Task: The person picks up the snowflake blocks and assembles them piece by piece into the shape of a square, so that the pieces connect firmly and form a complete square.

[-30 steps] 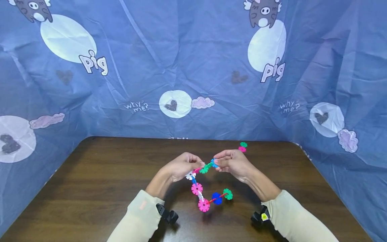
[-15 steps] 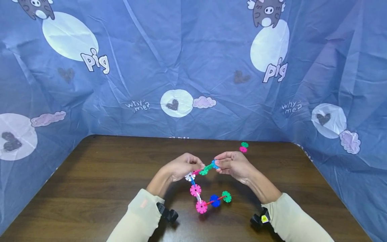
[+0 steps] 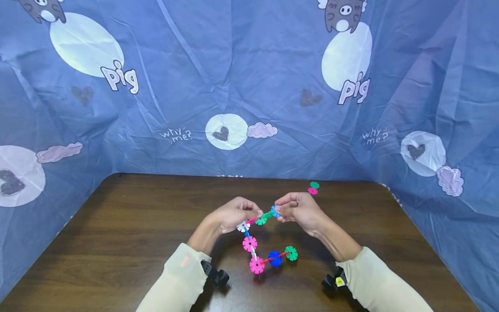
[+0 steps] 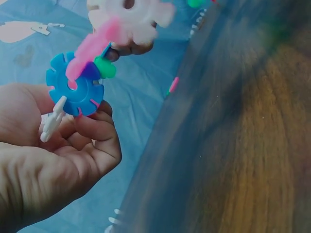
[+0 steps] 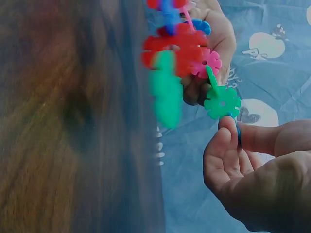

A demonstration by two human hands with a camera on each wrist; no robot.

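A chain of notched plastic snowflake discs, slotted together in several colours, hangs between both hands above the table. My left hand [image 3: 238,215] pinches it near a pink piece and a green disc [image 3: 260,220]; in the left wrist view a blue disc [image 4: 73,92] shows at the fingers. My right hand [image 3: 303,213] pinches a blue disc [image 3: 275,211] at the upper end, joined to a green disc [image 5: 222,103]. From a white disc [image 3: 243,226], the chain drops through a pink disc [image 3: 250,243], then bends right past a dark blue disc [image 3: 275,258] to a green end disc [image 3: 291,253].
Behind the right hand, a loose green disc [image 3: 314,185] and a pink disc [image 3: 312,191] lie near the far edge of the brown wooden table [image 3: 128,242]. A blue printed cloth [image 3: 249,78] hangs behind and at both sides.
The hanging lower part of the chain has swung slightly to the left. Both hands keep their grip and stay almost in place.
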